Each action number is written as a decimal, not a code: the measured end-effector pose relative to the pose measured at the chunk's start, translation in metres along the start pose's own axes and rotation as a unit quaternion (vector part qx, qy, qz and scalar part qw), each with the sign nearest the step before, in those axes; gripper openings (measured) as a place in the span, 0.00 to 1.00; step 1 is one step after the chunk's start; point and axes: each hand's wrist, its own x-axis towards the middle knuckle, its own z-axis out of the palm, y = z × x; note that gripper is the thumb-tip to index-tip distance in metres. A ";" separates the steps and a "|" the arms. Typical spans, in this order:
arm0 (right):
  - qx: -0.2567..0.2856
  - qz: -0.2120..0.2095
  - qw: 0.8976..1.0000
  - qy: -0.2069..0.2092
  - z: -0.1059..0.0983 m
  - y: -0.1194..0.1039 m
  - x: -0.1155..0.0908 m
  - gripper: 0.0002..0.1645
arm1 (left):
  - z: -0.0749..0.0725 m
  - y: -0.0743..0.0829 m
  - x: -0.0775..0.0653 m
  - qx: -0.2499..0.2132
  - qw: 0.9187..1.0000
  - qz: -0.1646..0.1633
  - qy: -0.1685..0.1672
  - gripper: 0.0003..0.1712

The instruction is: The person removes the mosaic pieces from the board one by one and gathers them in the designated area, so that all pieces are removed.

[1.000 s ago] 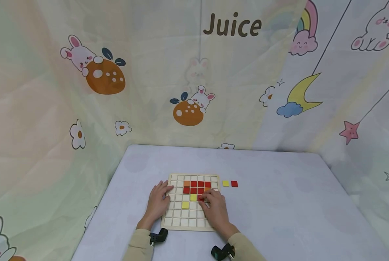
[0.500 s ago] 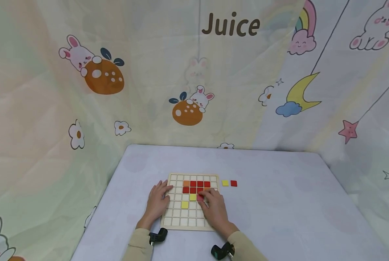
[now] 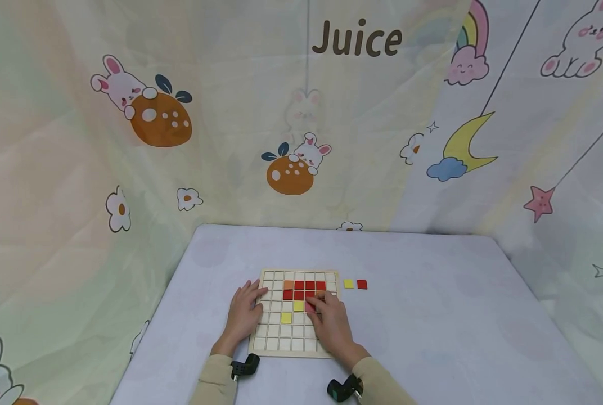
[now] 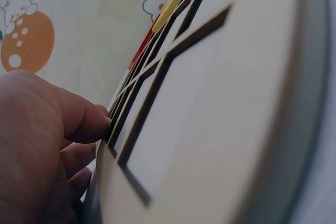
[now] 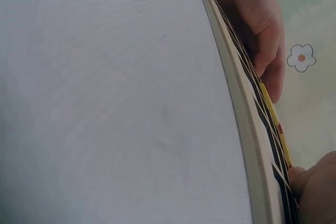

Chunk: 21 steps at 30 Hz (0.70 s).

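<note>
A wooden grid board [image 3: 291,354] lies on the table, its squares partly filled with flat coloured tiles. My left hand [image 3: 244,312] rests along the board's left edge, its fingers extended; the left wrist view has its thumb [image 4: 89,121] against the rim. Over the middle of the grid, my right hand [image 3: 333,320] pinches a red tile [image 3: 309,307] between thumb and finger, right at a square beside a yellow tile [image 3: 298,306]. Two rows of red tiles [image 3: 299,285] with an orange tile [image 3: 288,285] sit above. Another yellow tile [image 3: 286,318] lies lower left.
Beyond the board's right edge, a loose yellow tile [image 3: 349,284] and a loose red tile [image 3: 362,284] lie side by side on the white table [image 3: 433,315]. A printed cloth backdrop [image 3: 230,112] hangs behind and around the table.
The right fingertips have shifted slightly at the red tile, and more of its face shows than a second ago. My left hand stays in place on the board's edge.
</note>
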 end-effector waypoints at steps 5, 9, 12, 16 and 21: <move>0.002 0.000 1.000 0.004 0.000 0.000 0.000 0.20 | 0.000 0.000 0.000 0.001 1.000 0.000 0.000 0.22; 0.004 -0.001 1.000 0.005 0.001 0.002 0.000 0.19 | 0.000 0.001 0.000 0.005 1.000 -0.001 -0.001 0.22; 0.008 0.000 1.000 0.005 0.002 0.003 0.000 0.19 | 0.000 0.001 0.000 0.006 1.000 -0.002 -0.001 0.22; 0.016 0.007 1.000 0.002 0.002 0.004 0.000 0.19 | 0.000 0.000 0.001 0.008 1.000 -0.003 -0.001 0.21; 0.025 0.013 1.000 0.004 0.003 0.004 0.001 0.20 | 0.000 0.000 0.001 0.009 1.000 -0.002 -0.002 0.22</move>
